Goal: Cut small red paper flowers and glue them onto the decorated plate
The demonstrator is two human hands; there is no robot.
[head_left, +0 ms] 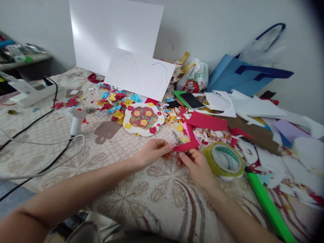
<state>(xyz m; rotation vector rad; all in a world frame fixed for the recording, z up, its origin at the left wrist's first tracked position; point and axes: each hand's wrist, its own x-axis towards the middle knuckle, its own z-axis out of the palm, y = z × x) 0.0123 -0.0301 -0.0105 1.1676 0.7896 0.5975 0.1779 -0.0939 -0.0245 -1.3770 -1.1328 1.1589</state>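
Both my hands meet over a patterned cloth in the middle of the view. My left hand (155, 152) pinches the left end of a small red paper piece (188, 145), fingers closed. My right hand (196, 165) grips the same red piece from below, fingers curled. Just beyond them lies a white flower-shaped card (154, 130) decorated with red and yellow paper flowers. A roll of green-rimmed tape (225, 158) sits right beside my right hand. Small metal scissors or tweezers lie near the red piece, too small to tell.
A white glue gun (76, 118) with cables lies at left. Paper scraps litter the cloth. A phone (192, 100), red sheets (207, 120), brown rolls, a green stick (268, 206), blue bag (243, 76) and white boards (113, 33) against the wall crowd the back and right.
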